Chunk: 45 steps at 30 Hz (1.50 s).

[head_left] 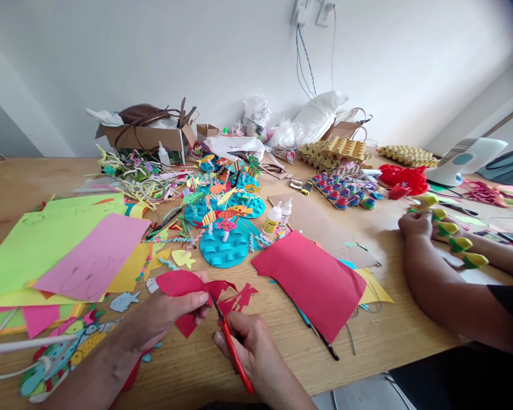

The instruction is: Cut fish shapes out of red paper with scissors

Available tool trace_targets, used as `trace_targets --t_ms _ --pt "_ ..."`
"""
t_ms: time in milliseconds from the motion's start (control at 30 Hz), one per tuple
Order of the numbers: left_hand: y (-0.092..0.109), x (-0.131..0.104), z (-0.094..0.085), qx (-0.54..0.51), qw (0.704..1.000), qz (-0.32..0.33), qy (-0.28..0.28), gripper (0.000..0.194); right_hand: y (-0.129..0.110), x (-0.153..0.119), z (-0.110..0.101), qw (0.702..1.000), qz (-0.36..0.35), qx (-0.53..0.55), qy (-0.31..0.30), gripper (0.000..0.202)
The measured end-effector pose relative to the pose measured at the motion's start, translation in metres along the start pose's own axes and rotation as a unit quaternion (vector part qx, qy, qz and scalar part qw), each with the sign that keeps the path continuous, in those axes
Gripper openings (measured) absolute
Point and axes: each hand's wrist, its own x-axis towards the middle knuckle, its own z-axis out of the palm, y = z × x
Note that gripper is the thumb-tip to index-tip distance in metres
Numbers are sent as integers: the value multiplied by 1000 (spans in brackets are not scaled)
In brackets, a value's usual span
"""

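My left hand (171,313) is closed on a red paper fish (182,282), thumb on top near its tail. My right hand (248,341) grips red-handled scissors (235,356), whose blades meet the paper by the tail. Red paper scraps (239,299) lie just beyond the blades. A large red sheet (312,282) rests to the right. Past my left hand are a yellow paper fish (183,258) and a light blue paper fish (123,302).
Blue discs (224,246) with paper fish stand mid-table. Two glue bottles (272,219) are beside them. Coloured sheets (34,245) cover the left. At right, another person's hands (416,225) hold yellow-green egg-carton pieces (459,244). A box (143,139) and egg trays (333,152) sit behind.
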Motion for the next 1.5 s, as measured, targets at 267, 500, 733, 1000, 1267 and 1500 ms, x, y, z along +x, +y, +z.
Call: trace_targets --t_ms 267,500,733,1000,1267,1500 --pt "1 -2 6 -17 999 -19 27 16 3 0 2 1000 7 -17 11 37" --pt "-1 -2 5 -24 998 -22 45 17 4 1 -1 1000 13 -15 -1 38" --pt "0 -5 5 -56 998 -8 4 20 5 1 -3 1000 17 -16 -14 41" --pt "19 -17 -32 -46 999 5 -8 41 0 0 -11 998 27 -48 -34 41" --pt "40 -11 -40 113 991 -32 -69 20 -10 2 -15 996 15 -71 -58 37" --pt "46 -5 -41 193 978 36 -75 28 -14 0 -20 990 30 -113 -73 36"
